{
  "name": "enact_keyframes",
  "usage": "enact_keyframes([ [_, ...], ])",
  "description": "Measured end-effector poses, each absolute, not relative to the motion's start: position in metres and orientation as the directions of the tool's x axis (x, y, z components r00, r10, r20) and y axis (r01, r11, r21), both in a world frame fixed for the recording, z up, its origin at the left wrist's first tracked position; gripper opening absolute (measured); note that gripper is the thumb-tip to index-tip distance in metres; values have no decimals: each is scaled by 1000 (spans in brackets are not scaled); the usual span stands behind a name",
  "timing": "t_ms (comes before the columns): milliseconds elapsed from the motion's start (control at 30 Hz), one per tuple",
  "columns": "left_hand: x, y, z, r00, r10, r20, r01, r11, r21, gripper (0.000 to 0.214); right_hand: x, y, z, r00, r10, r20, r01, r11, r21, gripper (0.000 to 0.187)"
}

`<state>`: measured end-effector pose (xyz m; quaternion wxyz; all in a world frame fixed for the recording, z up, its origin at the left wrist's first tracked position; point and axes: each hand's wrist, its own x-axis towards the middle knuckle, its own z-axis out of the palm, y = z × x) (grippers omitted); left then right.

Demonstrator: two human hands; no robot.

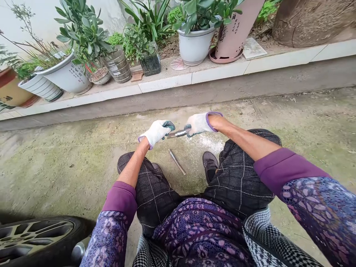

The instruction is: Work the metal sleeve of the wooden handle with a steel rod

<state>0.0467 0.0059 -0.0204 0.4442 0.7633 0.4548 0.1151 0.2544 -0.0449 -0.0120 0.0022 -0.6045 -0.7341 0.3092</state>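
Observation:
Both hands wear white knit gloves with dark green palms and purple cuffs. My right hand [197, 124] is closed round one end of a short metal rod [178, 134], which has a shiny silver stretch beside the glove and a duller brown stretch toward the left. At the rod's left end, the fingers of my left hand [160, 130] are curled together, and that tip is partly hidden by them. Below the hands, a second thin metal rod [177, 161] lies slantwise on the concrete floor, between the two shoes.
White powdery specks [207, 142] mark the floor by the right shoe [210, 165]. A low tiled ledge [164, 83] runs across the front, bearing potted plants, a white pot [195, 47] and a pink pot [232, 31]. A car wheel [41, 237] stands close at lower left.

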Motion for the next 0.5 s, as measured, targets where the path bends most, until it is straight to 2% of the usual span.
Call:
enact_keyframes([
  [100,50,3,-21,530,817,-226,601,-173,780,17,252,-31,-11,-215,891,-399,955,106,-278,21],
  [200,52,3,-17,505,833,-225,564,-121,817,17,255,-21,-7,-135,946,-296,967,62,-245,28],
  [400,48,6,-9,517,838,-173,397,-56,916,22,258,-12,2,-87,993,-80,942,56,-332,35],
  [500,44,8,-6,506,850,-149,332,-33,943,22,254,-13,9,-24,999,-44,865,-1,-501,34],
])
